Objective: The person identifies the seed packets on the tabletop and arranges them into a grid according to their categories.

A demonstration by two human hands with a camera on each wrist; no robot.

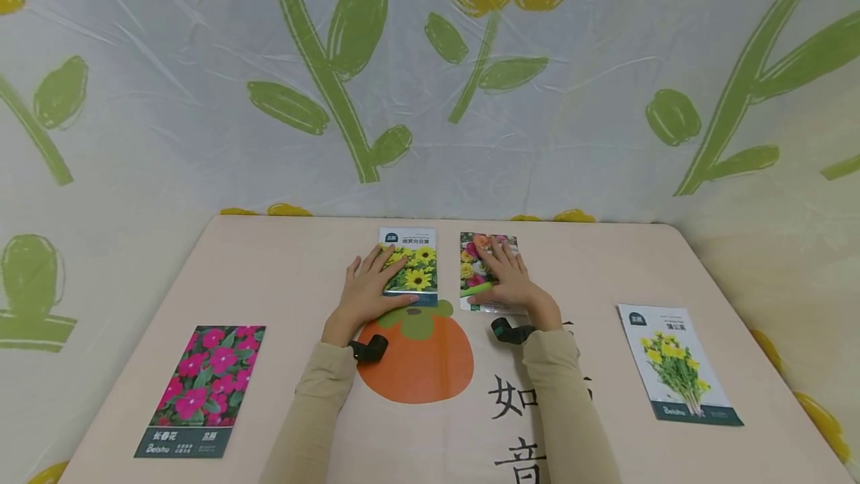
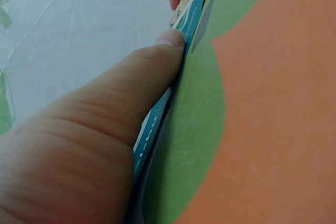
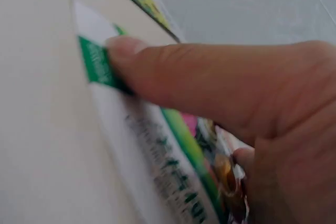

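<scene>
Two seed packets lie side by side near the table's far edge. My left hand (image 1: 368, 291) rests with fingers spread on the yellow sunflower packet (image 1: 419, 267). In the left wrist view, the thumb (image 2: 157, 56) touches the packet's teal lower edge (image 2: 149, 135). My right hand (image 1: 512, 278) lies with fingers extended over the packet of mixed pink, orange and yellow blooms (image 1: 468, 269). In the right wrist view, its thumb (image 3: 173, 72) presses on the white and green lower end of that packet (image 3: 97, 61). Part of each packet is hidden under the hand.
A packet with magenta flowers (image 1: 208, 379) lies at the left of the table. Another packet with a bunch of yellow flowers (image 1: 678, 364) is at the right. The tabletop (image 1: 289, 260) bears a printed orange persimmon (image 1: 430, 364) and black characters. A flower-patterned curtain (image 1: 201, 95) hangs behind.
</scene>
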